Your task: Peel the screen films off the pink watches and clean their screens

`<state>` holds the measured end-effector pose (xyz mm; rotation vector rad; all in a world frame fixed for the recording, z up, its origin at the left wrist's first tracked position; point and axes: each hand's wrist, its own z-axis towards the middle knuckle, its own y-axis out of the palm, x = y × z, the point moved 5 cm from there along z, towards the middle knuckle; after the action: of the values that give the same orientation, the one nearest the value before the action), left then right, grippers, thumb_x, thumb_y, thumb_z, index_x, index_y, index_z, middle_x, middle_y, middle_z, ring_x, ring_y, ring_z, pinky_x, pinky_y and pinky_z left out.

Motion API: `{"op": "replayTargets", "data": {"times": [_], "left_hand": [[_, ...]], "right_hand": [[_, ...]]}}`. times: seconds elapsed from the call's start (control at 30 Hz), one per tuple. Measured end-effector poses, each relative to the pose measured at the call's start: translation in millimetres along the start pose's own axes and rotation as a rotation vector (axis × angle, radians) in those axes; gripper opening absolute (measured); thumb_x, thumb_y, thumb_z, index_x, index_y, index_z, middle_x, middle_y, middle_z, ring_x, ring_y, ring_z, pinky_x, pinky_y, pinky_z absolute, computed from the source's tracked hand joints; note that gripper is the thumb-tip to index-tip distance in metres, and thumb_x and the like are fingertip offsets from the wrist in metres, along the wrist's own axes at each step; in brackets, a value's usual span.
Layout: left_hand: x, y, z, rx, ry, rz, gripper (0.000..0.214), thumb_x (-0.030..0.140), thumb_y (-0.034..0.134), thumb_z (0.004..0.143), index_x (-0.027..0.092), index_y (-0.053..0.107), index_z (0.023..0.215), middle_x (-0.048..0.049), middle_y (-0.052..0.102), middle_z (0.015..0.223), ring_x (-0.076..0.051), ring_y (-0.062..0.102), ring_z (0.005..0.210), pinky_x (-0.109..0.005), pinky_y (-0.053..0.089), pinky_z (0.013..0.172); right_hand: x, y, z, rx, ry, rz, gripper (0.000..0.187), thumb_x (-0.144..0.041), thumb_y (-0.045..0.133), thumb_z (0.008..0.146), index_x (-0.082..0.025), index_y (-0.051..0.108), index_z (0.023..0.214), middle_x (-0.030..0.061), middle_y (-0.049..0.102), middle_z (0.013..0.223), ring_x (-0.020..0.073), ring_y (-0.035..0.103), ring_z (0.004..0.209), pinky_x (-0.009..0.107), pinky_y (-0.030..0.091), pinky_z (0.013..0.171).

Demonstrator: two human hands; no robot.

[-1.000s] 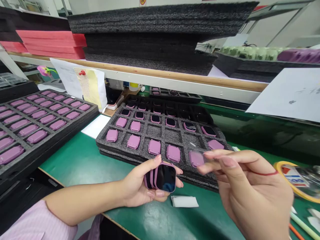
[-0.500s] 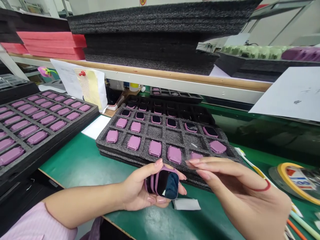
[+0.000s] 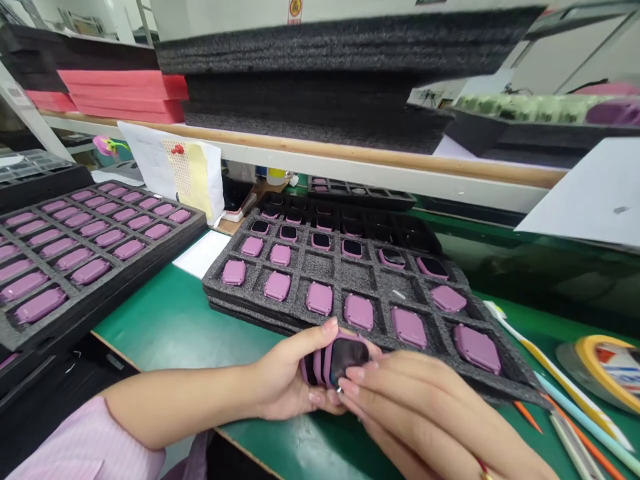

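Observation:
My left hand point(image 3: 287, 380) is closed round a small stack of purple smartwatch cases with black screens point(image 3: 345, 357), thumb on top and fingers beneath. The front screen faces me, tilted. Against its lower right side lie the fingertips of my right hand point(image 3: 415, 407), its fingers pressed together and partly covering the screen. A tiny shiny spot shows at those fingertips; what they pinch, if anything, I cannot make out. Just behind both hands is a black foam tray point(image 3: 325, 267) holding purple watch cases, some back up and others screen up.
On the left lies another foam tray point(image 3: 107, 283) of purple cases. A toothbrush point(image 3: 545, 360), a utility knife point(image 3: 570, 443) and a tape roll point(image 3: 603, 367) are at right. A shelf edge point(image 3: 350, 160) with stacked black foam point(image 3: 320, 100) crosses above. White paper point(image 3: 203, 253) lies between the trays.
My right hand has moved left and down, from beside the watches onto the front screen. The white strip beneath them is now out of sight. The view has shifted slightly.

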<state>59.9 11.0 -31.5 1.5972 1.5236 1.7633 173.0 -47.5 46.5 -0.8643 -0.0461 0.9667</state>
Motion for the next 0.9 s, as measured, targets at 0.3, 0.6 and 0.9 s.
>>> {"op": "replayTargets", "data": {"times": [0.3, 0.6, 0.9], "left_hand": [[0, -1.9, 3, 0.109, 0.157, 0.213, 0.056, 0.062, 0.084, 0.066, 0.013, 0.064, 0.083, 0.0050, 0.050, 0.058, -0.001, 0.025, 0.039, -0.020, 0.009, 0.038], [3, -3.4, 1, 0.069, 0.035, 0.045, 0.052, 0.061, 0.079, 0.071, 0.011, 0.066, 0.079, -0.0016, 0.062, 0.060, -0.002, 0.031, 0.037, -0.019, 0.009, 0.037], [5, 2.3, 1, 0.045, 0.068, 0.027, 0.054, 0.059, 0.082, 0.071, 0.008, 0.069, 0.085, -0.0024, 0.061, 0.066, -0.001, 0.035, 0.042, -0.016, 0.013, 0.036]], "right_hand": [[20, 21, 1, 0.001, 0.179, 0.017, 0.049, -0.038, 0.070, 0.090, -0.020, 0.054, 0.132, 0.0019, 0.063, 0.080, 0.0173, 0.061, 0.069, 0.030, 0.056, 0.061], [22, 9, 3, 0.016, 0.158, 0.058, 0.045, -0.030, 0.074, 0.086, -0.022, 0.054, 0.125, 0.0087, 0.069, 0.108, 0.0231, 0.067, 0.100, 0.034, 0.058, 0.084], [17, 9, 5, -0.013, 0.059, 0.011, 0.049, -0.021, 0.067, 0.088, -0.019, 0.051, 0.135, 0.0111, 0.069, 0.115, 0.0240, 0.067, 0.102, 0.038, 0.056, 0.085]]}}
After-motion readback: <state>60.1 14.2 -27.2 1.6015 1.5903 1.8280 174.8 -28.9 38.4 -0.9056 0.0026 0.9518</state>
